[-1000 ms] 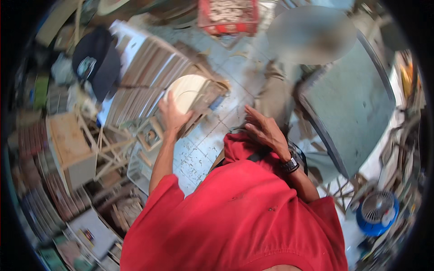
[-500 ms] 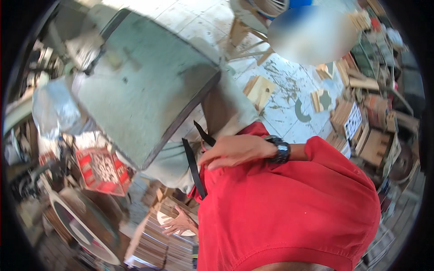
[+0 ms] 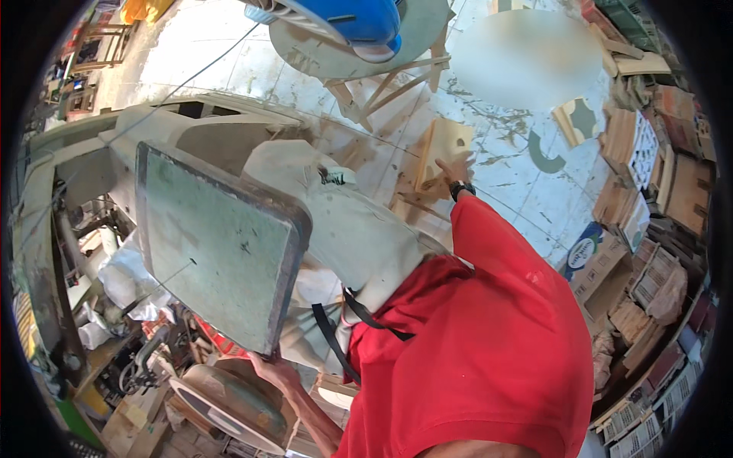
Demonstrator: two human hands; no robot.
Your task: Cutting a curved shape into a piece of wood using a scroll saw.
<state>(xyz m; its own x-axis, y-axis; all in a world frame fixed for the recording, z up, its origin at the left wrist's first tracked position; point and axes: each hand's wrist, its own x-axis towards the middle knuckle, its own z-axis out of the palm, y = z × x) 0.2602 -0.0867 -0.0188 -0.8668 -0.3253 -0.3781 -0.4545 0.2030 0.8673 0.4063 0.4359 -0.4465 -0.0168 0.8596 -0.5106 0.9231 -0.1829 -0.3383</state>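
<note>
Lying on the pale tiled floor point(image 3: 508, 179), the plywood pieces point(image 3: 443, 141) are apparently forming the focus of the step in hand, judged as an approach to the wood. The right hand point(image 3: 456, 169) is hanging at their near right edge, fingers spread, holding nothing; whether fingertips are touching cannot be told. Taking hold would probably be calling for fingers beneath one rim, thumb above. The left hand point(image 3: 275, 372) is resting at the lower corner of the green-topped desk point(image 3: 221, 237); its fingers are partly hiding, so its grip cannot be told. Outward, a gray curved piece point(image 3: 546, 156) is lying rightward, with bare tiles between; the desk's dark edge is bounding the left, a round-topped stand point(image 3: 427, 30) bearing a blue fan point(image 3: 359, 23) is limiting the far side, and a cardboard box point(image 3: 603, 275) is standing at right.
</note>
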